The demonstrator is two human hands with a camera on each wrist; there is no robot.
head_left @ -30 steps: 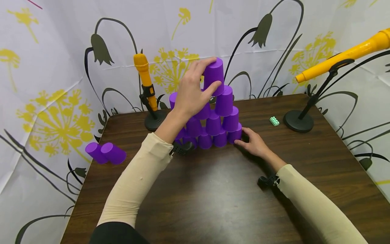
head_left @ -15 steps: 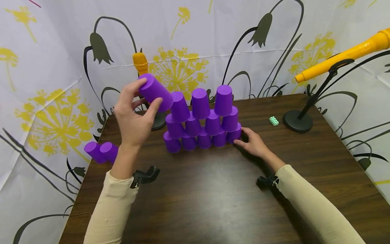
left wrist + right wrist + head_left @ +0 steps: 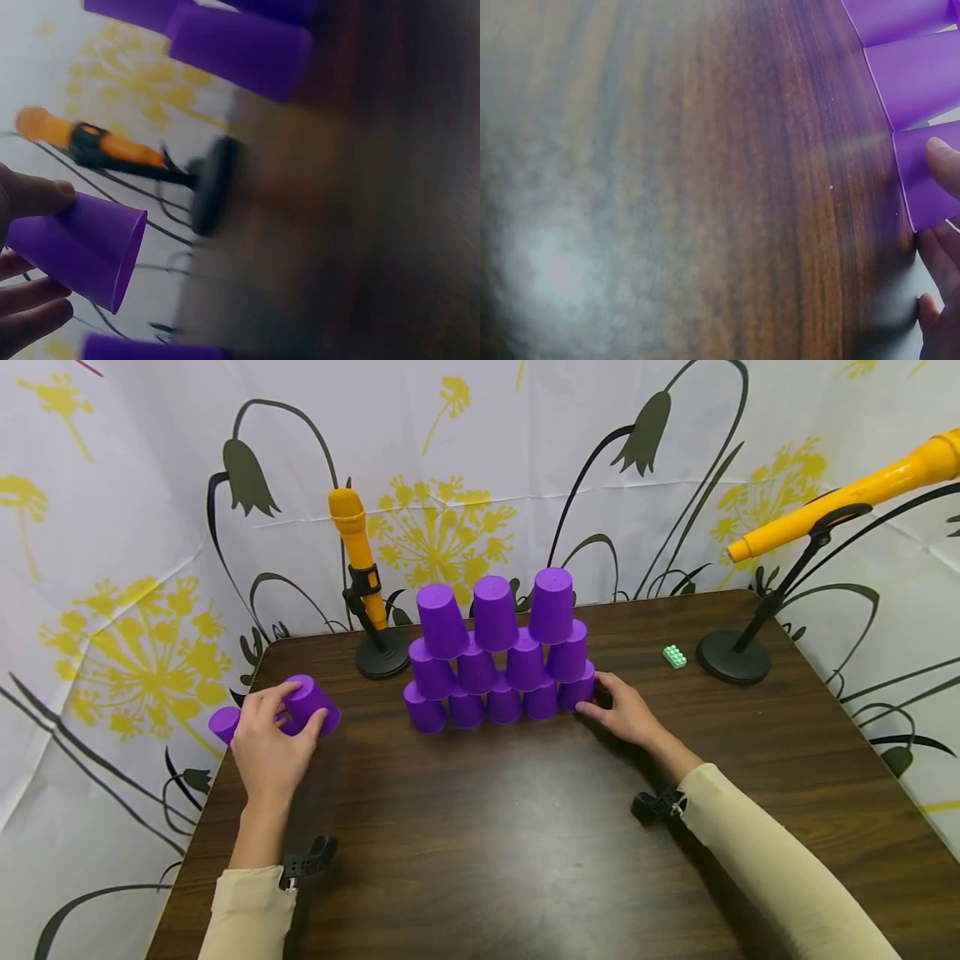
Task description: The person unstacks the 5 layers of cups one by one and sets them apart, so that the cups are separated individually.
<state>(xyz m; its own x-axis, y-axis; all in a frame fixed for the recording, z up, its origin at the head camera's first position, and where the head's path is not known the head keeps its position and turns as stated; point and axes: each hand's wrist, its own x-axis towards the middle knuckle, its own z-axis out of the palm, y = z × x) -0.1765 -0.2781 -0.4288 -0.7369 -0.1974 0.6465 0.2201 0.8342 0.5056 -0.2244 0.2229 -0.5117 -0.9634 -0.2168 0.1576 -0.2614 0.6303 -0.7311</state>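
Clock from the wearer's seat. I've got the left hand at 11, fingers pinching a tilted cup; can't tell if it touches the table. Loose cup just past the hand, toward 10, partly hidden. At 1, my right hand: thumb and fingers round the end cup, likely steadying. Stack at 12: rows of five, four, three. My read: few cups set aside, twelve left stacked. Farther: brick at 1, yellow mics near 11 and 2, unused.
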